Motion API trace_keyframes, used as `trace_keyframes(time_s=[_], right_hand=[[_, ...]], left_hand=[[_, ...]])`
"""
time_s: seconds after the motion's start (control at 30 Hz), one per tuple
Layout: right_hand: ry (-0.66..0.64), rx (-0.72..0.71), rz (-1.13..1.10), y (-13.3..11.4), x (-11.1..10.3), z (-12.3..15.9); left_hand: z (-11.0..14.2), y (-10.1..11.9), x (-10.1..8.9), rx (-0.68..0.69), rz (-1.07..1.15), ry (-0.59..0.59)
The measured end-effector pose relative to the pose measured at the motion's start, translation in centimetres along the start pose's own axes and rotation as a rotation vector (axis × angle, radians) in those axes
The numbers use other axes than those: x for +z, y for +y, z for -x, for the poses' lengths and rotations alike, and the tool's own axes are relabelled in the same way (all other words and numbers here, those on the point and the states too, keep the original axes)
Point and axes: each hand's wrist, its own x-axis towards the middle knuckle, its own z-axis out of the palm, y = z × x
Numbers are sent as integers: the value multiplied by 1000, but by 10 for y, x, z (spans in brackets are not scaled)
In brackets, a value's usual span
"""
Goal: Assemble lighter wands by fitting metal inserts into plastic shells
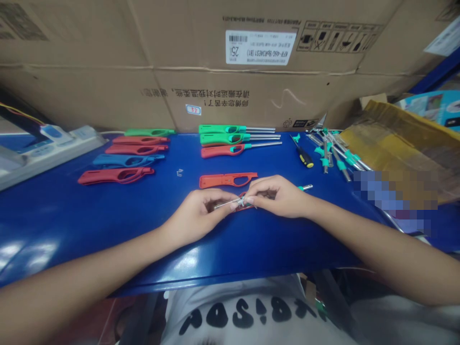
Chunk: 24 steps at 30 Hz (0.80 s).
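Note:
My left hand [199,211] and my right hand [278,196] meet over the blue table [89,215], both pinched on a lighter assembly [241,203]: a thin metal rod with a red shell piece under my fingers. A teal-tipped metal tube end [305,187] sticks out past my right hand. Just beyond my hands lies an empty red handle shell [228,180].
Three finished lighters [233,140], green and red, lie at the back centre. Several loose handle shells [125,160] in green, red and blue sit at the left. A screwdriver [303,155] and a heap of metal tubes [336,151] lie at the right. Cardboard boxes [215,62] wall the back.

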Motion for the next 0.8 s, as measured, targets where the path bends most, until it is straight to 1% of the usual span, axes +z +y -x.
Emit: trace_keyframes(time_s=[0.07,0.17,0.27,0.37,0.6,0.8], right_hand=[[7,-1,-19,0,0,-1],[46,23,-118,0,-1,-2],[64,107,-221,0,-1,-3],[46,163,-274,0,-1,-3],[75,161,-250,-5,2,-1],[116,89,-218,-5,5,-2]], left_hand=[[-1,0,0,-8,13,6],[-1,0,0,-40,42,24],[-2,0,0,-82,61,26],[-2,-1,-1,-90,80,25],[-1,-2,1,-76,94,60],[1,-1,5,-83,63,89]])
